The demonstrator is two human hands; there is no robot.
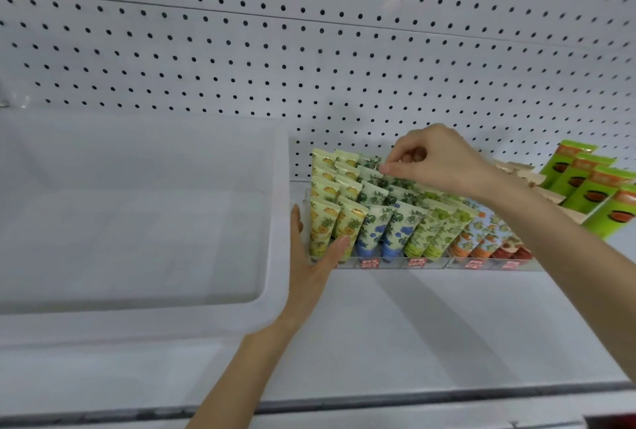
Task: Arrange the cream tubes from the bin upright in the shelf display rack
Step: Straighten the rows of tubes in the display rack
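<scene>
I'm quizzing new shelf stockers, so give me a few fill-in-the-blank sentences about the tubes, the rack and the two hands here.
1. The right hand pinches the top of a tube printed with ____ leaves.
2. The left hand touches the ____ tubes at the front of the rack with straight fingers.
3. The white bin sits to the ____ of the rack.
Missing words: green; yellow; left.

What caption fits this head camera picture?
Right hand pinches a leafy cream tube in the display rack; left hand rests against it.

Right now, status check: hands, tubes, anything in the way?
Left hand open, fingers flat on the yellow front tubes. Right hand pinching a back-row tube by its top edge in the display rack. Nothing blocking either hand.
</scene>
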